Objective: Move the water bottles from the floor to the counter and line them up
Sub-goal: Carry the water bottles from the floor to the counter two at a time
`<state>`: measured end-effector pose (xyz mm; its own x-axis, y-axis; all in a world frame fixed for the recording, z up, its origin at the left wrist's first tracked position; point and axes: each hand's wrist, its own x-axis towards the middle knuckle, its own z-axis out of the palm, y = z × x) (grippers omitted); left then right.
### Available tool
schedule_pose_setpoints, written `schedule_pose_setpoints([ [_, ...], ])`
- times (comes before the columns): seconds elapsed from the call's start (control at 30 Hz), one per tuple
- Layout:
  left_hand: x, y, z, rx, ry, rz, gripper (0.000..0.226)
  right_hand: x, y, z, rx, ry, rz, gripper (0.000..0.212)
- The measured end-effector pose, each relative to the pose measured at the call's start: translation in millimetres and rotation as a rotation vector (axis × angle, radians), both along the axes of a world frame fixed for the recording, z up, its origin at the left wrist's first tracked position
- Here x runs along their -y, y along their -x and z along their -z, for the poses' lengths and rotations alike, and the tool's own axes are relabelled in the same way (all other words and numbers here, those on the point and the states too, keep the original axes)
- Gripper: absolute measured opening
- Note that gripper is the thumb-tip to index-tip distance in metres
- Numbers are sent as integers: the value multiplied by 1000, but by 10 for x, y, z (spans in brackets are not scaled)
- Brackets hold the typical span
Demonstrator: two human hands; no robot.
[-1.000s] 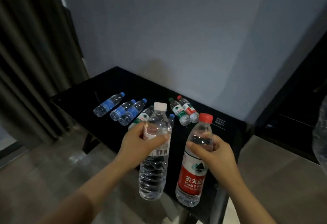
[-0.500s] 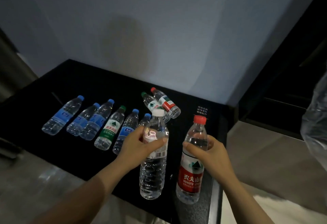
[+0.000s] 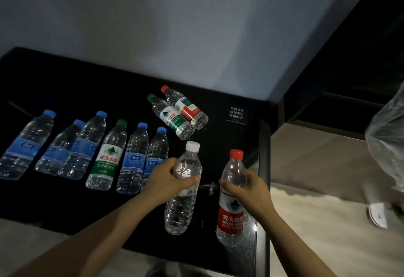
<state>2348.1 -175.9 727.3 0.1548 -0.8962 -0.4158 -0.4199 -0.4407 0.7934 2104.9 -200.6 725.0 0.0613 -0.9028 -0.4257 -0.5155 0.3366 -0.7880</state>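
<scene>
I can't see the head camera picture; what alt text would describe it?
The left hand grips a white-capped bottle and the right hand a red-capped bottle, both over a black counter. Eight more bottles lie on it.

Bare wall, dark unit, and a bystander at the right edge

A plain grey-blue wall [image 3: 175, 25] fills the far side, unevenly lit. Right of it stands a dark unit [image 3: 349, 58] with a shelf-like ledge low down. At the right edge a second person's leg [image 3: 387, 145] shows in a pale crinkled garment, a white shoe [image 3: 377, 213] below it.
</scene>
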Motion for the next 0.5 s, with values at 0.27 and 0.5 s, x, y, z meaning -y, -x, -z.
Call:
schedule_pose_setpoints([
  [0.27,247,19,235,25,-85,37,39,163,44,340,-3,-112,32,64],
  [0.5,504,59,354,126,-191,55,40,345,38,530,-103,-131,31,55],
])
